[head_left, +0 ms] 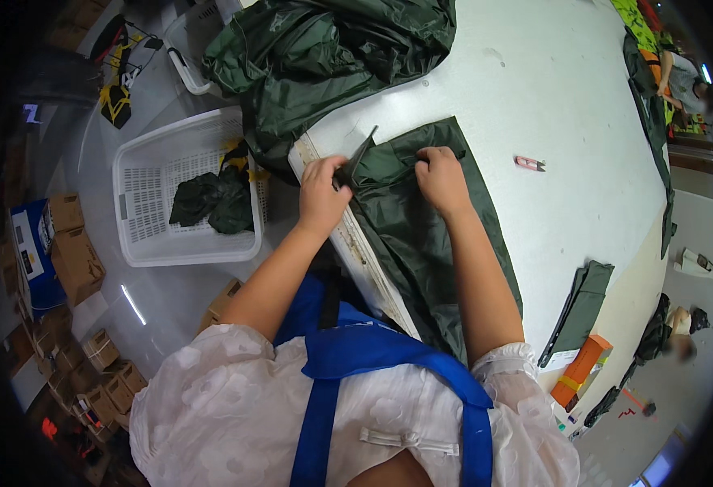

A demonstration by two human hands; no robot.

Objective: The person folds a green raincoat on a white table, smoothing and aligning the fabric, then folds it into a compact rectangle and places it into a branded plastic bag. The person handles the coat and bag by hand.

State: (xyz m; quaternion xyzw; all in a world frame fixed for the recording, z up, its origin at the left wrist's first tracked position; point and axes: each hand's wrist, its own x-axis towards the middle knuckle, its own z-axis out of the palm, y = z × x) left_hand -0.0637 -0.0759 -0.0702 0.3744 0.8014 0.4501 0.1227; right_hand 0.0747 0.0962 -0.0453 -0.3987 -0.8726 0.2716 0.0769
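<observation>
A piece of thin, shiny dark green fabric (409, 231) lies lengthwise along the edge of the white table, its lower end running toward my body. At its left side, my left hand (324, 193) pinches a folded-up corner that stands off the table. My right hand (442, 180) has its fingers curled on the same fabric near the far edge, gripping a bit of it. Whether it is a whole garment or a cut panel, I cannot tell. Beyond my left hand, a large heap of the same green fabric (332, 61) spills over the table's edge.
Left of the table stands a white plastic basket (129, 219) with crumpled dark fabric inside. On the white table (567, 105) lie a small red-and-white marker-like item (529, 163), a folded green bundle (579, 304) and an orange box (581, 371). Cardboard boxes (76, 264) fill the far left. Another person (681, 81) is at upper right.
</observation>
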